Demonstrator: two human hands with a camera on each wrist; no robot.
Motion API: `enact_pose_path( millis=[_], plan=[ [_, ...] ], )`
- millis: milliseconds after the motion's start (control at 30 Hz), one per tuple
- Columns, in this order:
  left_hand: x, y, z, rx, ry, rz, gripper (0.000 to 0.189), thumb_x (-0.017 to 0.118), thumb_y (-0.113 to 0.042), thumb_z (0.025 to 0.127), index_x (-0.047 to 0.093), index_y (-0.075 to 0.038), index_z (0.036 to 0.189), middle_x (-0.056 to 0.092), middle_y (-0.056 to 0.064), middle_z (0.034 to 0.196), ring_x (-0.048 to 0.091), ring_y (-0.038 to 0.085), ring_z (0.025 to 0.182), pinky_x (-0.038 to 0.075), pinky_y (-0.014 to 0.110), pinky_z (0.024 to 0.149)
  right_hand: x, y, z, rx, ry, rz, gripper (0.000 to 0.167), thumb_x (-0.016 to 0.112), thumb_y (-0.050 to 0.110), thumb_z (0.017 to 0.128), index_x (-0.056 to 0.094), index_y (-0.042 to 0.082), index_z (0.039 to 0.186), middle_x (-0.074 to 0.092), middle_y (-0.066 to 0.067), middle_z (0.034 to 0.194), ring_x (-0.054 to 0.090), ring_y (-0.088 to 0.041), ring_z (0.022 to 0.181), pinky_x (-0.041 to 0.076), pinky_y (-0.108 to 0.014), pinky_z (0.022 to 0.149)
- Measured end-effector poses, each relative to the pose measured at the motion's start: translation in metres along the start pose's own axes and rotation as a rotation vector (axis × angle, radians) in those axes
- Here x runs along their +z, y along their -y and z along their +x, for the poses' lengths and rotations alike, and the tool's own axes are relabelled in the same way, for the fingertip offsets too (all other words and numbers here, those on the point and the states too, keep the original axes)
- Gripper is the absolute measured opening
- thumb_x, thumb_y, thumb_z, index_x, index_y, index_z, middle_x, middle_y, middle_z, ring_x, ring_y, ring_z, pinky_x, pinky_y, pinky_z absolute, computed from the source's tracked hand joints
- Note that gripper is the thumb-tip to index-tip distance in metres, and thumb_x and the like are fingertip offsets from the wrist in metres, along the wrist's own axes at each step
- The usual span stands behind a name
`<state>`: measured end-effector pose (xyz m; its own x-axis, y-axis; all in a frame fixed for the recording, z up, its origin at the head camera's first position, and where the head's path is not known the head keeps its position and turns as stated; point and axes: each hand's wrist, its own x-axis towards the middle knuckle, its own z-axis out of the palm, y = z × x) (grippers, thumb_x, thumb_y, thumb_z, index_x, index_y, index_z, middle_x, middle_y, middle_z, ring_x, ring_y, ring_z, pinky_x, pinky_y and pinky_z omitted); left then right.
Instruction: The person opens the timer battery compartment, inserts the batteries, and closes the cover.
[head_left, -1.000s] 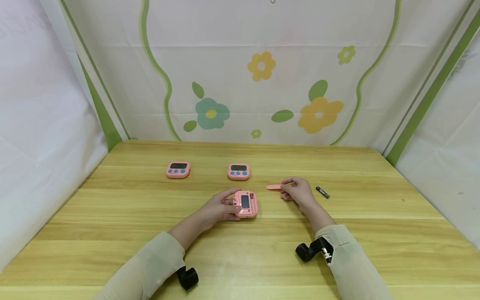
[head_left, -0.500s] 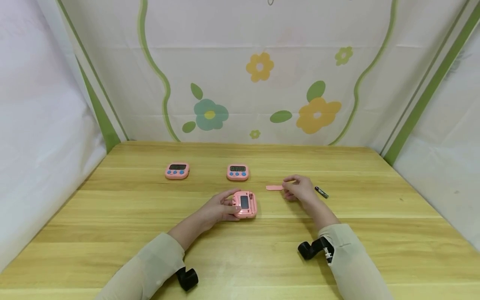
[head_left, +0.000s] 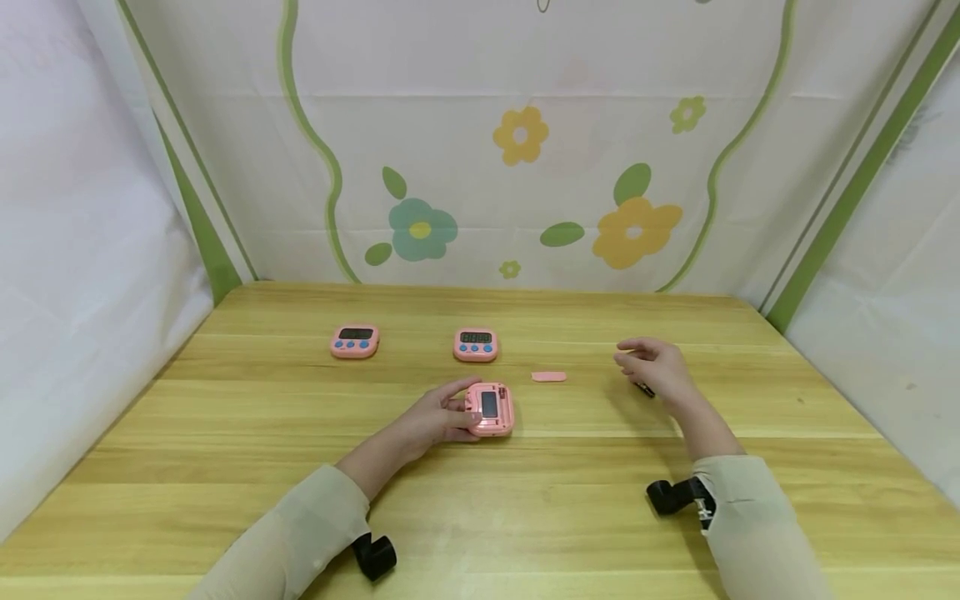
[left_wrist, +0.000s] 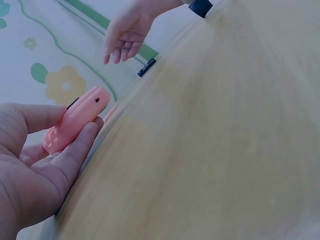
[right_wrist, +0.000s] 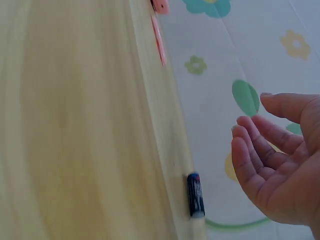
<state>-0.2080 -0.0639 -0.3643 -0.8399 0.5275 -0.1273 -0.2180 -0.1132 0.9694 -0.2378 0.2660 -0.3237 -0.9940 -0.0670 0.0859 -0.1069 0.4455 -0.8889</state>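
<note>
My left hand (head_left: pixel 437 417) holds a pink digital timer (head_left: pixel 502 410) between thumb and fingers, its back turned up with the battery compartment uncovered. In the left wrist view the timer (left_wrist: pixel 80 120) shows edge-on in that grip. Above a dark battery (head_left: pixel 647 389) hovers my right hand (head_left: pixel 663 371), its fingers loosely bent and nothing between them. The right wrist view has the battery (right_wrist: pixel 195 195) lying on the table, apart from the fingers. A pink battery cover (head_left: pixel 549 377) lies flat on the table between the two hands.
Two more pink timers with blue buttons, a left one (head_left: pixel 355 342) and a middle one (head_left: pixel 476 344), lie face up farther back on the wooden table (head_left: pixel 480 517). A white flowered cloth (head_left: pixel 450 150) hangs behind the table.
My right hand has let go of the pink cover, leaving it on the table, and has moved right to above the battery. The left hand with the timer has stayed nearly still.
</note>
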Motion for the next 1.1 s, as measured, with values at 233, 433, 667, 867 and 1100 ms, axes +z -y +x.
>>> enact_pose_path(
  millis=[233,433,667,867,1100],
  plan=[
    [0.002,-0.001,0.0,-0.044,-0.038,-0.001,0.064,0.056,0.003,0.08,0.025,-0.005,0.135,0.051,0.021,0.105,0.058,0.023,0.078,0.048,0.037,0.074,-0.021,-0.021,-0.003,0.022,-0.015,-0.084,0.046,0.054,0.023,0.086,0.046,-0.011,0.115,0.051,-0.016,0.098,0.05,-0.014,0.083,0.048,-0.026,0.071],
    [0.004,-0.002,0.0,-0.06,-0.053,-0.001,0.062,0.055,0.004,0.081,0.027,-0.006,0.135,0.052,0.019,0.103,0.058,0.021,0.075,0.049,0.037,0.074,-0.027,-0.033,-0.005,0.065,-0.022,-0.141,0.045,0.055,0.023,0.085,0.047,-0.01,0.115,0.051,-0.021,0.104,0.048,-0.017,0.083,0.045,-0.022,0.065],
    [0.005,-0.003,0.0,-0.056,-0.052,0.008,0.063,0.056,0.004,0.08,0.026,-0.005,0.135,0.052,0.019,0.104,0.058,0.022,0.077,0.049,0.036,0.073,-0.029,-0.046,-0.005,0.11,-0.009,-0.144,0.042,0.056,0.02,0.084,0.049,-0.009,0.113,0.052,-0.017,0.1,0.048,-0.016,0.074,0.047,-0.024,0.056],
    [0.004,-0.002,0.001,-0.062,-0.053,0.014,0.062,0.055,0.003,0.081,0.027,-0.006,0.135,0.051,0.02,0.107,0.058,0.022,0.078,0.048,0.036,0.074,-0.029,-0.051,-0.004,0.109,-0.005,-0.192,0.043,0.06,0.025,0.082,0.053,-0.007,0.11,0.054,-0.015,0.097,0.047,-0.016,0.073,0.044,-0.024,0.053],
    [0.004,-0.002,0.001,-0.064,-0.059,0.011,0.062,0.056,0.003,0.081,0.027,-0.007,0.135,0.05,0.02,0.109,0.058,0.023,0.08,0.049,0.036,0.074,-0.028,-0.055,-0.003,0.073,0.006,-0.225,0.04,0.063,0.021,0.079,0.055,-0.007,0.107,0.057,-0.016,0.097,0.048,-0.016,0.076,0.043,-0.025,0.056]
  ],
)
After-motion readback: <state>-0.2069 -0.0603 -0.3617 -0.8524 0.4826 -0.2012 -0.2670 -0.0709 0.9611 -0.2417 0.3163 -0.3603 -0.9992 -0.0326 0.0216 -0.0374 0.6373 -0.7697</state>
